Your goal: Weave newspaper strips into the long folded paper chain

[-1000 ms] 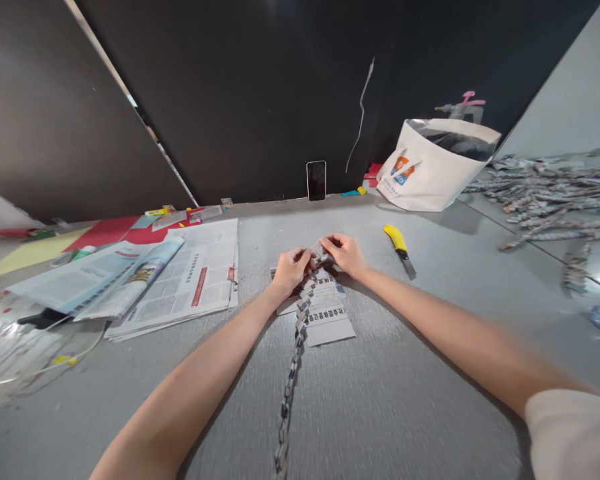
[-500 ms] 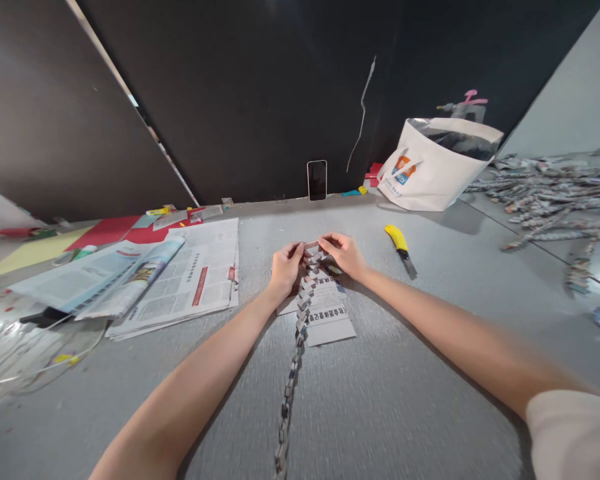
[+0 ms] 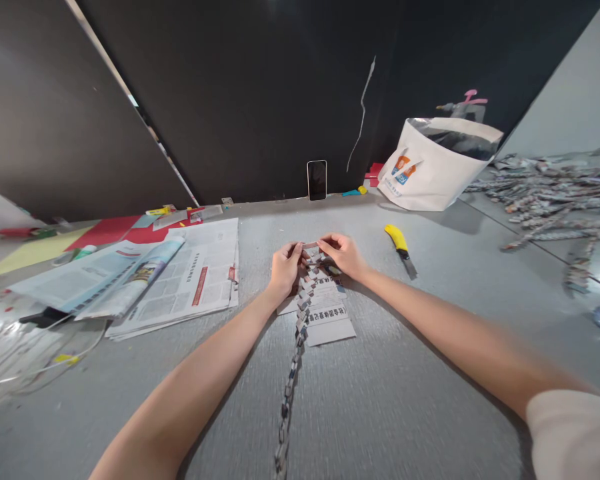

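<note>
A narrow paper strip stretches between my two hands. My left hand pinches its left end between thumb and fingers. At the other end, my right hand pinches it the same way. Just below the strip begins a folded newspaper chain, a zigzag of small links running down the surface toward me. Whether the strip is joined to the chain I cannot tell. Printed paper pieces lie flat under the chain and partly beneath my hands.
Right of my hands lies a yellow-handled knife. Newspapers are stacked at left. A phone leans on the dark wall, with a white bag to its right. Many braided paper strands lie at far right.
</note>
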`<control>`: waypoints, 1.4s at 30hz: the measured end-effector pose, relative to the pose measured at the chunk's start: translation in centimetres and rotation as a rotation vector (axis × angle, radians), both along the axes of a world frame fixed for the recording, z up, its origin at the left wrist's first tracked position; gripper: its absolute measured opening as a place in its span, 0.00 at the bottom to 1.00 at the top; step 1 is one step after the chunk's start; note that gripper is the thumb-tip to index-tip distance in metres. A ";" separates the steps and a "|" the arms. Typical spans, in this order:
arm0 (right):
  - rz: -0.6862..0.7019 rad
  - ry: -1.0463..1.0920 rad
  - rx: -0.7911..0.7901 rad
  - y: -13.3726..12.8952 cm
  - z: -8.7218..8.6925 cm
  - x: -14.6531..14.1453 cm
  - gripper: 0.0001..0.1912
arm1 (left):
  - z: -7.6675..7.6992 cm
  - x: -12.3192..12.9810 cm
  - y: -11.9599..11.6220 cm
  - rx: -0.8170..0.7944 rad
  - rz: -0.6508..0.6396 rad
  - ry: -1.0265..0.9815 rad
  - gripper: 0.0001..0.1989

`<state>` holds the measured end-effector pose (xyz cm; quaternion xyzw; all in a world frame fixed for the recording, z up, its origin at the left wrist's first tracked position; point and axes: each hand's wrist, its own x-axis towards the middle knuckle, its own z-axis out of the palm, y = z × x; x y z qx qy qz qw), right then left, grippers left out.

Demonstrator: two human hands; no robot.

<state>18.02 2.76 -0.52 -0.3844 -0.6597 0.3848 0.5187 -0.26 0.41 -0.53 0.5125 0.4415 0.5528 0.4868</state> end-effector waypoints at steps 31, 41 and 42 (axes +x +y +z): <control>0.041 -0.085 0.069 -0.3 -0.3 -0.1 0.20 | -1.3 -0.1 0.7 -0.049 -0.106 -0.062 0.22; 0.065 -0.089 0.061 0.0 -0.5 0.0 0.19 | -0.6 0.1 0.3 -0.068 -0.084 -0.059 0.21; 0.072 -0.080 0.066 0.0 -0.7 0.0 0.18 | -0.6 0.1 0.3 -0.072 -0.078 -0.050 0.21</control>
